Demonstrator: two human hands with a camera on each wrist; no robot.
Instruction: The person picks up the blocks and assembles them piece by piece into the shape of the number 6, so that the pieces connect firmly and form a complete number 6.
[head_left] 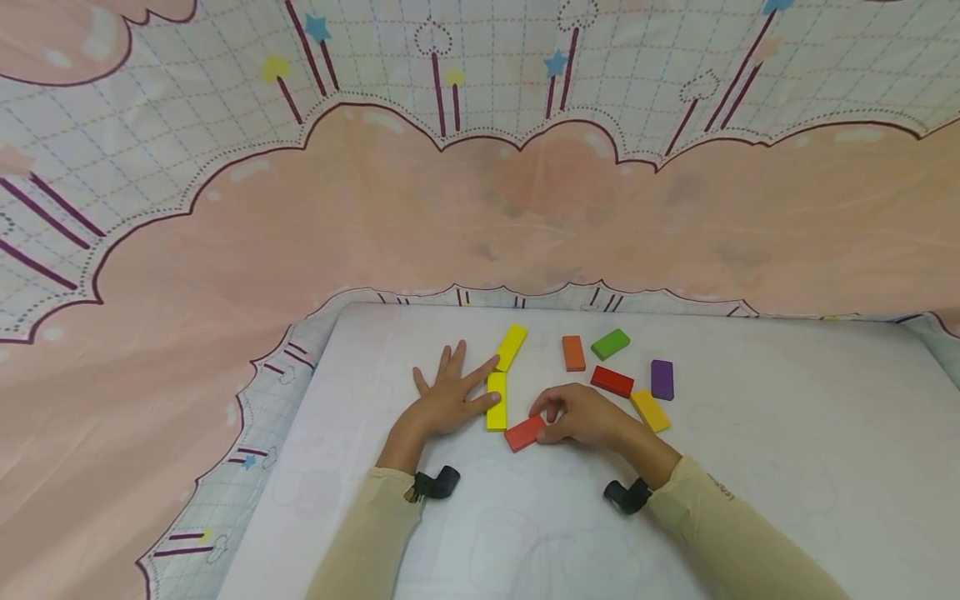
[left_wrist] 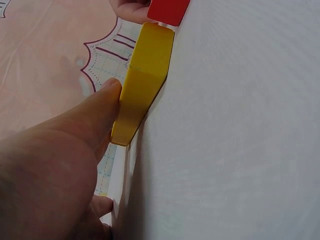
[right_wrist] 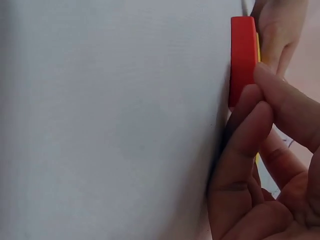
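Two yellow blocks lie nearly end to end at a slight bend, the far yellow block (head_left: 512, 347) tilted to the right and the near yellow block (head_left: 497, 402) straighter. With fingers spread, my left hand (head_left: 445, 402) rests beside them. Its thumb touches the near block, also seen in the left wrist view (left_wrist: 145, 70), and its index fingertip reaches the far one. My right hand (head_left: 583, 415) pinches the right end of a light red block (head_left: 522, 434). The other end of that block meets the near yellow block's lower corner. In the right wrist view the red block (right_wrist: 243, 60) lies flat.
Behind my right hand lie an orange block (head_left: 573, 353), a green block (head_left: 611, 343), a dark red block (head_left: 612, 382), a purple block (head_left: 662, 380) and an amber block (head_left: 649, 411), close to the right forearm. A patterned curtain (head_left: 480, 225) borders the white table (head_left: 787, 433) at the back and left.
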